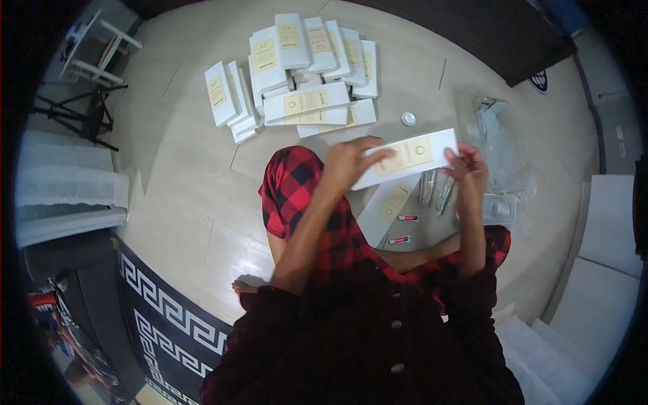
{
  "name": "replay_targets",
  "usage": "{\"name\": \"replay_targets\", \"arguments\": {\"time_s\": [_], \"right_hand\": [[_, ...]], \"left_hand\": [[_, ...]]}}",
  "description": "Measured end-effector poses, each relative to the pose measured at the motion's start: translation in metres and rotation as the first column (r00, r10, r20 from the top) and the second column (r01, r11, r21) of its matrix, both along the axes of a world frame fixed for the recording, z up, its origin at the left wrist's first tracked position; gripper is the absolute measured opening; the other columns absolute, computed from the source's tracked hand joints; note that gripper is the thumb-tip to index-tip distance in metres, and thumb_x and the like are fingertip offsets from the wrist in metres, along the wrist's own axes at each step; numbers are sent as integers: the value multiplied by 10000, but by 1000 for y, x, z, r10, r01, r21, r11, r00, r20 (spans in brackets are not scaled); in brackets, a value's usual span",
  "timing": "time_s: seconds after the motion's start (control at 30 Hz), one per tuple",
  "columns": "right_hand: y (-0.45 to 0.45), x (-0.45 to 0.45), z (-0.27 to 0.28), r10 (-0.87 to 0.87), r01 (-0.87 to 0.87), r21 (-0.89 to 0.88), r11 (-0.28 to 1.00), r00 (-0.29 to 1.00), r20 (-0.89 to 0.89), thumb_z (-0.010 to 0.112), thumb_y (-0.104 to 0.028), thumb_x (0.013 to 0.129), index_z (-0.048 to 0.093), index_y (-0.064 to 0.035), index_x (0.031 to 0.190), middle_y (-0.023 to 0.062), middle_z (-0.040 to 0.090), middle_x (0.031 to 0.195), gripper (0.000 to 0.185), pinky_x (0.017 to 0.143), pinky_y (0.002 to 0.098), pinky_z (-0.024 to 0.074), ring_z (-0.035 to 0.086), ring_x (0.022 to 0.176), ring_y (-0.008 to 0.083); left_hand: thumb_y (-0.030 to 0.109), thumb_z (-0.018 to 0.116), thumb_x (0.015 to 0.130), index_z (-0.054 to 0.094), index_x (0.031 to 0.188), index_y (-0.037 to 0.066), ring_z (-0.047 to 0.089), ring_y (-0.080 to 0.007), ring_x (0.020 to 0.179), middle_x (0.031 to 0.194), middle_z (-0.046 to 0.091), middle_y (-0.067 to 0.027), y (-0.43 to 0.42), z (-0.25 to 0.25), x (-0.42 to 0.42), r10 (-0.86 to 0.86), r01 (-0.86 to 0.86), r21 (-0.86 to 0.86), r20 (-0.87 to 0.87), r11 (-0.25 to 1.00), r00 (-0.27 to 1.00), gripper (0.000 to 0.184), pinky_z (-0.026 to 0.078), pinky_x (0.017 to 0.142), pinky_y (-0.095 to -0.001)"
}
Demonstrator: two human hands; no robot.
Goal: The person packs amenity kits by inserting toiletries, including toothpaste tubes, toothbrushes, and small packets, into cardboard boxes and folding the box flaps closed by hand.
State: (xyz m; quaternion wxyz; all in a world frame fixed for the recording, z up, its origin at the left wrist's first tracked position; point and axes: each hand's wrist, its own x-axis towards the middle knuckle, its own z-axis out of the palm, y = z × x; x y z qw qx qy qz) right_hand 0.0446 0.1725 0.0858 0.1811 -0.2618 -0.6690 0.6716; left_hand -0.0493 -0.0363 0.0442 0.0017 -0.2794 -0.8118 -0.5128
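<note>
Between my two hands I hold a long white box [442,143] with a cream label, raised above the floor and slightly tilted. My left hand [351,162] grips its left end, thumb on top over the label. My right hand [467,164] pinches the right end, thumb on the upper face. Below it another white labelled box [383,208] lies on the floor. Two small toothpaste tubes [409,218] lie beside that box. Several thin items in clear wrappers [428,186] are partly hidden under the held box and my right hand.
A pile of white labelled boxes [307,101] covers the floor ahead. A small round whitish item [408,119] sits nearby. To the right are a clear plastic bag [498,135] and a clear container [499,208]. A dark patterned rug [169,310] lies at lower left.
</note>
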Motion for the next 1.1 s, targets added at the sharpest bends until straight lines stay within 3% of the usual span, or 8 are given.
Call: {"name": "replay_targets", "arguments": {"time_s": [0.13, 0.2, 0.37, 0.47, 0.53, 0.73, 0.93, 1.1], "right_hand": [[-32, 13, -26, 49, -57, -328, 943, 998, -30, 636, -103, 824, 531, -33, 1098, 60, 595, 1025, 301, 665, 262, 532, 606, 840, 138], [-39, 27, -39, 50, -45, -432, 901, 999, 2, 633, -116, 828, 502, -42, 1151, 63, 577, 1064, 356, 695, 281, 531, 595, 891, 146], [-56, 51, -61, 13, 37, -499, 866, 995, 96, 638, -156, 833, 310, -63, 1330, 81, 507, 1176, 603, 732, 313, 519, 570, 969, 167], [-51, 69, -73, 40, -24, -364, 931, 999, 36, 641, -173, 833, 289, -57, 1338, 92, 493, 1187, 626, 698, 289, 509, 575, 938, 163], [-44, 80, -72, 11, -7, -431, 903, 1000, 8, 625, -163, 842, 342, -57, 1312, 87, 547, 1106, 559, 671, 260, 489, 587, 873, 143], [-34, 106, -100, -17, 104, -533, 840, 986, 166, 617, -150, 840, 511, -57, 1168, 48, 627, 912, 358, 650, 255, 500, 611, 757, 128], [-34, 97, -136, 201, -238, 147, 960, 952, 232, 660, -87, 766, 504, -14, 1153, 106, 609, 989, 424, 676, 302, 499, 611, 864, 197], [-32, 35, -128, 161, -373, 641, 671, 917, 365, 800, -121, 576, 409, -22, 1222, 148, 392, 1239, 762, 785, 401, 503, 512, 1061, 304]], "left_hand": [[436, 587, 808, 678, 805, 85, 564, -321, 545, 566, 570, -139, -24, 27, -20, -95, 48, -394, -101, 918, 990, 362, 435, 510, -391], [431, 583, 818, 672, 832, 65, 581, -322, 599, 615, 583, -159, -33, 43, -14, -180, 260, -459, 210, 850, 961, 376, 446, 558, -371], [199, 674, 788, 586, 1024, -9, 586, -126, 813, 871, 647, -76, -52, 21, 6, -441, 597, -4, 670, 803, 598, 327, 454, 721, -280], [103, 629, 826, 541, 1056, -11, 581, -144, 887, 976, 613, -55, -60, -5, -4, -64, -23, 107, 743, 994, 666, 271, 453, 801, -270], [79, 620, 835, 498, 1117, 17, 578, -160, 898, 1021, 588, -51, -55, -4, -13, -215, -460, 538, 782, 706, 585, 313, 469, 808, -300], [48, 656, 802, 466, 1153, 44, 564, -164, 936, 1045, 564, -37, -40, -28, -23, -35, -585, 387, 853, 712, 521, 399, 500, 820, -365], [45, 658, 798, 548, 978, 7, 607, -164, 673, 829, 611, -67, -25, -57, -104, 23, -673, 407, 846, 617, 532, 214, 561, 715, -335], [140, 675, 803, 558, 950, -14, 635, -208, 641, 813, 637, -116, -18, -66, -124, 163, -735, 326, 846, 595, 508, 243, 575, 656, -345]]}}
